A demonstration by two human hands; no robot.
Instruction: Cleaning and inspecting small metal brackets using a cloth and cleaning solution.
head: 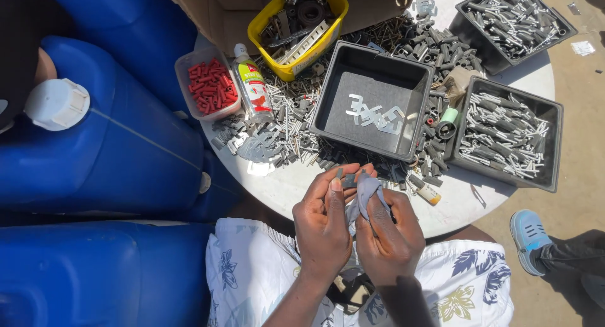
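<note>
My left hand and my right hand are close together over my lap, just below the round white table's front edge. Both pinch a small bunch of flat grey metal clips between thumbs and fingers. A small dark piece sticks up at my left fingertips. Right behind my hands stands a black square tray holding a few of the same grey clips. More clips lie in a loose pile on the table to the left.
Two black trays of grey metal pins stand at the right. A yellow tub of dark parts, a clear box of red plugs and a small bottle lie behind. Big blue jerrycans crowd the left. Another person's shoe is at right.
</note>
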